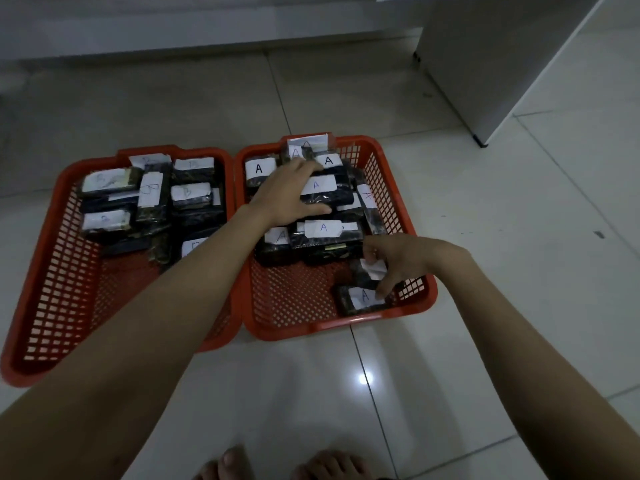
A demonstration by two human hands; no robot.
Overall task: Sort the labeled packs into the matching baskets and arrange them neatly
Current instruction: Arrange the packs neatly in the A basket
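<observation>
Two red mesh baskets sit side by side on the tiled floor. The left basket [52, 278] holds several dark packs with white B labels [188, 194]. The right basket [420, 299] holds several dark packs with A labels [323, 228]. My left hand [289, 192] reaches across into the right basket and grips an A pack [329, 192] in the pile's middle. My right hand [398, 261] pinches a small pack with a white label [372, 268] near the basket's front right corner. Just below it another A pack [362, 297] lies on the basket floor.
A white cabinet [502, 64] stands at the back right, its corner foot on the floor. A grey wall base runs along the back. My bare toes [277, 465] show at the bottom edge. Both baskets have open mesh floor at the front.
</observation>
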